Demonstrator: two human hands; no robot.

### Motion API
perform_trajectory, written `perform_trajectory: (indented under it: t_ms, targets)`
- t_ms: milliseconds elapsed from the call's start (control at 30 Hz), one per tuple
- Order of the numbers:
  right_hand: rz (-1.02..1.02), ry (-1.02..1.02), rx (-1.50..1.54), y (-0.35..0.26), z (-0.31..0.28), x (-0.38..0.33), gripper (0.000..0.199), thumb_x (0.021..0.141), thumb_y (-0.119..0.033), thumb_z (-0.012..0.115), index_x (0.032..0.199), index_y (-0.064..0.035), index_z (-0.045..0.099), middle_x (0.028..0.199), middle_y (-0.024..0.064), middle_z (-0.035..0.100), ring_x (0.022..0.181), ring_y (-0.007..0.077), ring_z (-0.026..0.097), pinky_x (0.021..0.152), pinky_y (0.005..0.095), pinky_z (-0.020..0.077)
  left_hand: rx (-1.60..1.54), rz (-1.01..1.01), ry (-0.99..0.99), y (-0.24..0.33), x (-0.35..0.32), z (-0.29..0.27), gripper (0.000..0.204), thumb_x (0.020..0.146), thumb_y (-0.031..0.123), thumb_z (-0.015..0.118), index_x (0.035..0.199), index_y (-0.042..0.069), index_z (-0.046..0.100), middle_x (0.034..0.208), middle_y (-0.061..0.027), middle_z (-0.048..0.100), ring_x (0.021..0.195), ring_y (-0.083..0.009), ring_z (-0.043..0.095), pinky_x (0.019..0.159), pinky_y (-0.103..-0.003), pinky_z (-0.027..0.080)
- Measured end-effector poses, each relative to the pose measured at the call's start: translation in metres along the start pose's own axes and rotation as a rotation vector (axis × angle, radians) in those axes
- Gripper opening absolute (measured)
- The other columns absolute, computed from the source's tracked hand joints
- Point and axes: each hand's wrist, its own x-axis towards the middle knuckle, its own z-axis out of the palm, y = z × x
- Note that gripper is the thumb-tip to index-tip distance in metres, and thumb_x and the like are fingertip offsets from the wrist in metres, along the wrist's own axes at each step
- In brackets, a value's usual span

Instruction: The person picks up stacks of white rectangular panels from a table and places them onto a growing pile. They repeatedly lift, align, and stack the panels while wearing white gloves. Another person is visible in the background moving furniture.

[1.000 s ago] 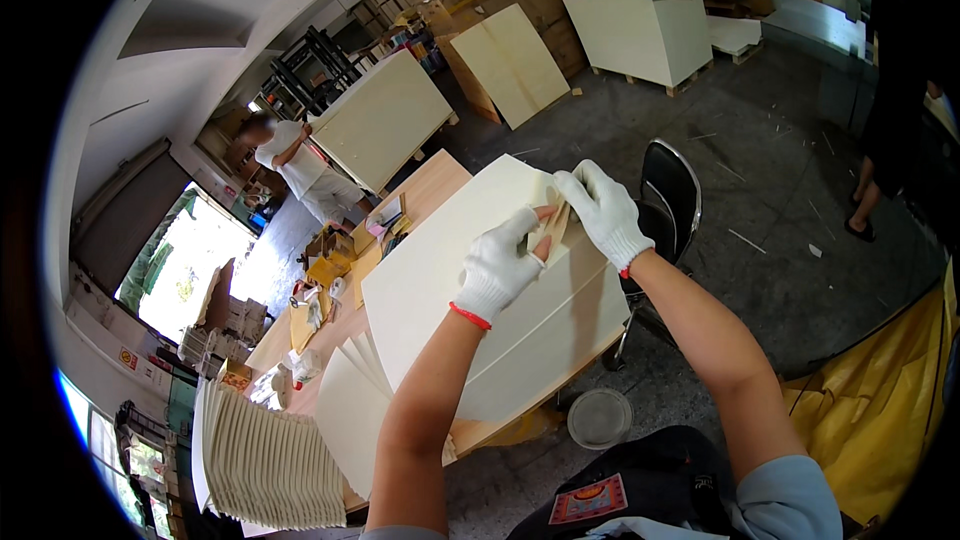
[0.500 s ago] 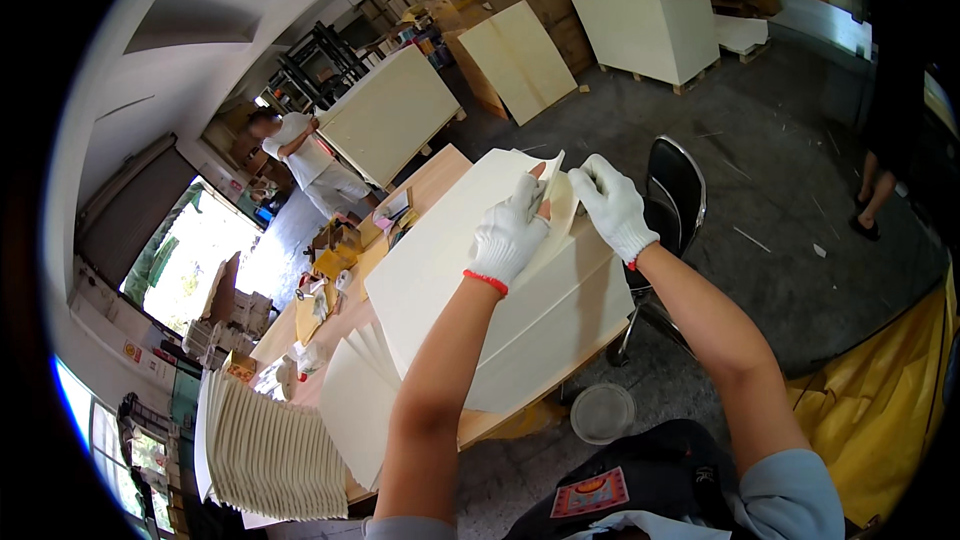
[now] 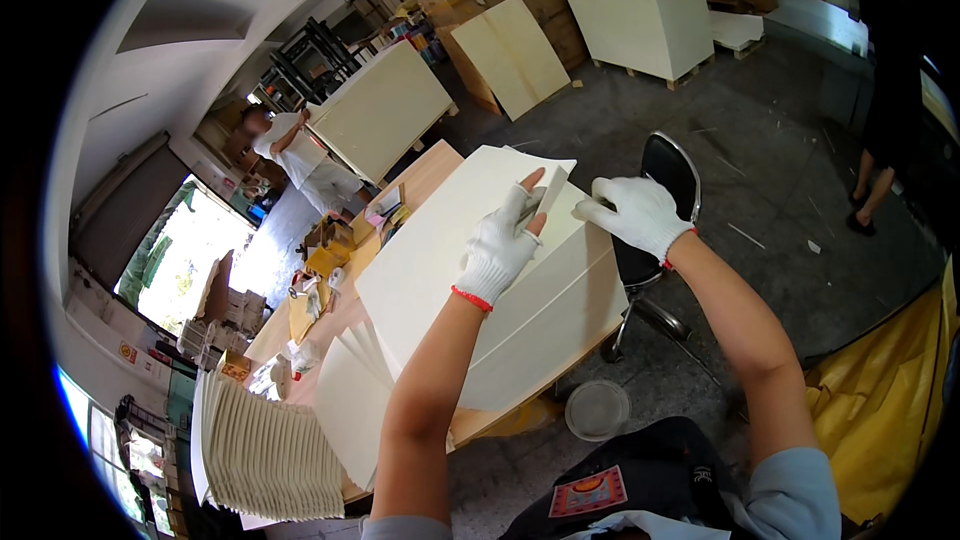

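A tall stack of large cream sheets (image 3: 430,270) lies on the wooden table in front of me. Over its far right part is my left hand (image 3: 500,245), in a white knit glove with bare thumb and index fingertips. Between those fingertips sits a pale flat strip (image 3: 551,190); whether it is a separate piece or a sheet edge is unclear. My right hand (image 3: 640,214), also gloved, has its fingers closed at the stack's right edge, and what they pinch, if anything, is hidden.
Fanned sheets (image 3: 352,395) and a wavy pile of sheets (image 3: 270,450) lie at the table's near left. Tape and small items (image 3: 325,260) clutter its far left. A black chair (image 3: 668,175) and a round bucket (image 3: 598,410) stand right. A person (image 3: 300,155) handles a pallet stack.
The lifted, curled sheet edge under my hands now lies flatter. My right hand has moved right and slightly down, turning more sideways. My left hand has shifted slightly left.
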Motion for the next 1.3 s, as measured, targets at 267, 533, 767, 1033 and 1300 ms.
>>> perform_trajectory:
  t_ms: [267,533,767,1033,1300]
  targets:
    - [0.04,0.043,0.476,-0.012,0.018,0.035,0.047,0.103,-0.052,0.053,0.096,-0.0074,0.067,0.09,0.0164,0.071,0.086,0.0385,0.067,0.077,0.046,0.0506,0.087,-0.067,-0.05,0.0,0.003,-0.005,0.027,0.103,0.018,0.06,0.126,0.016,0.075,0.087,-0.0092,0.071,0.076,-0.0182,0.064,0.077,-0.034,0.053]
    - [0.252,0.14,0.72,-0.02,0.034,0.021,0.052,0.105,-0.054,0.048,0.095,-0.0047,0.062,0.083,0.0204,0.064,0.084,0.042,0.064,0.075,0.0474,0.0462,0.212,-0.04,-0.084,0.004,0.004,-0.003,0.035,0.092,0.018,0.077,0.126,0.011,0.074,0.077,-0.0018,0.056,0.072,-0.0121,0.053,0.071,-0.031,0.049]
    - [0.238,0.178,0.715,-0.02,0.033,0.019,0.053,0.105,-0.055,0.047,0.096,-0.0053,0.063,0.084,0.022,0.066,0.085,0.0436,0.066,0.076,0.0503,0.0468,0.18,-0.02,-0.068,0.003,0.005,-0.004,0.037,0.092,0.016,0.077,0.129,0.012,0.073,0.074,-0.0012,0.05,0.071,-0.0123,0.05,0.071,-0.032,0.049]
    - [0.214,0.202,0.613,-0.023,0.037,0.019,0.05,0.106,-0.054,0.046,0.098,-0.0078,0.064,0.085,0.0237,0.069,0.087,0.0453,0.067,0.076,0.0541,0.0472,0.193,0.065,-0.034,-0.009,0.003,-0.003,0.038,0.095,0.015,0.073,0.133,0.013,0.071,0.072,-0.0035,0.051,0.07,-0.0112,0.057,0.07,-0.031,0.05]
    - [0.251,0.194,0.625,-0.024,0.034,0.017,0.051,0.106,-0.054,0.045,0.098,-0.0076,0.065,0.084,0.0231,0.069,0.086,0.0447,0.067,0.076,0.0527,0.0477,0.255,-0.074,-0.125,0.007,0.004,-0.004,0.041,0.091,0.031,0.079,0.131,0.02,0.072,0.096,-0.014,0.075,0.086,-0.0283,0.072,0.081,-0.038,0.055]
